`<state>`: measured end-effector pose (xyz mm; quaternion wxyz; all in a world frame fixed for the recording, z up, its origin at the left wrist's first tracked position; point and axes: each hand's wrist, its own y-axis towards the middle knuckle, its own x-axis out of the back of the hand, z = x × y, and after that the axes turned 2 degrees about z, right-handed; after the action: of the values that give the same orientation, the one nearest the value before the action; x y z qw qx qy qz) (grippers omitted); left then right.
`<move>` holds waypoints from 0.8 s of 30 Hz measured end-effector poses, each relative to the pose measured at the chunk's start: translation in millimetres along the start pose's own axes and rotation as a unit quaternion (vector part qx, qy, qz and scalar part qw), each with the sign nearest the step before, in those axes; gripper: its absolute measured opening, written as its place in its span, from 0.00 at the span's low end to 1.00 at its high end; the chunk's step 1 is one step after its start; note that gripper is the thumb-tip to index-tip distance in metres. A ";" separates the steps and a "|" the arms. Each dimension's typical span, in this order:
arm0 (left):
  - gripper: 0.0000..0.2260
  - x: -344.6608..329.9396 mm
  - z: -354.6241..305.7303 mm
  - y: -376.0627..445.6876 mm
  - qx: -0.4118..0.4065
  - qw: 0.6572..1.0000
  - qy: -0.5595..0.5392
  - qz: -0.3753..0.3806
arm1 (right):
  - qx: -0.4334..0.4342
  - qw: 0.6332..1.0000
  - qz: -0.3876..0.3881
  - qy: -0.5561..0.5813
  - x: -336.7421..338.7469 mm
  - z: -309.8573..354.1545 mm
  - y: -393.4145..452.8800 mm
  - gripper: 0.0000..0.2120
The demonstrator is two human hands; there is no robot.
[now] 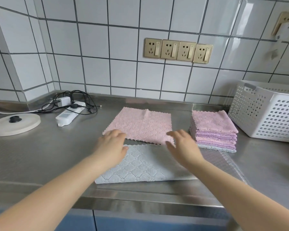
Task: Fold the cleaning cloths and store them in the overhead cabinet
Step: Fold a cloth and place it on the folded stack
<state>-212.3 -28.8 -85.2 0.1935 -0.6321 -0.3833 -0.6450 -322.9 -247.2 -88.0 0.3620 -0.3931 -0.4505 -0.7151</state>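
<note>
Head view, near edge: both forearms reach in from the bottom corners, cut off at the frame; blue cupboard fronts show under the steel counter point(40, 155)
Grey cloth point(140, 165): lies folded flat near the counter's front edge; its left and right ends are partly hidden under the hands and wrists
Left hand point(109, 145): palm down, fingers straight and relaxed, gripping nothing; fingertips reach the near left corner of the pink cloth point(140, 124); thumb on the grey cloth
Right hand point(182, 145): palm down, fingers spread and loose, holding nothing; whether it touches either cloth is unclear
Pink cloth: spread flat just behind the grey one
Stack of cloths point(213, 130): folded, pink, purple and grey, just right of the pink cloth
Basket point(265, 112): white, perforated, far right, cut off by the frame; contents cannot be seen
Far left: round lid point(13, 125); power strip point(69, 114) with tangled black cables
Wall: four sockets point(178, 50) on white tiles
</note>
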 end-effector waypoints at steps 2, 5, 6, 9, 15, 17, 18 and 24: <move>0.20 -6.8 -28.8 -2.6 -0.046 0.998 -0.030 0.028 | 0.022 0.994 0.101 -0.020 -13.1 30.6 -1.5 0.21; 0.23 -25.3 -52.4 -5.8 -0.052 0.994 -0.037 0.094 | 0.015 0.983 0.184 -0.017 -36.6 56.7 -9.5 0.21; 0.23 -31.9 -51.9 -7.6 -0.046 0.992 -0.030 0.110 | 0.016 0.981 0.191 -0.027 -43.0 57.3 -13.1 0.22; 0.24 -40.4 -39.9 -15.3 -0.021 0.992 -0.008 0.126 | 0.021 0.980 0.186 -0.066 -50.3 44.9 -24.3 0.37; 0.29 -35.0 -26.9 -20.3 0.021 0.988 0.000 0.150 | -0.004 0.971 0.212 -0.107 -39.6 26.0 -28.1 0.34; 0.30 -35.1 -23.7 -21.9 0.034 0.988 -0.004 0.149 | -0.020 0.969 0.219 -0.110 -36.1 17.4 -28.6 0.41; 0.30 -34.3 -22.8 -22.5 0.040 0.988 -0.006 0.150 | -0.024 0.968 0.219 -0.116 -32.8 13.1 -29.8 0.45; 0.30 -30.9 -15.1 -27.4 0.071 0.984 -0.016 0.163 | -0.068 0.967 0.222 -0.106 -18.3 -16.4 -34.5 0.45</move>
<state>-238.7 -29.9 -120.4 0.3338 -0.6810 -0.3232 -0.5660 -349.0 -248.0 -121.4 0.4344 -0.5804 -0.3382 -0.6001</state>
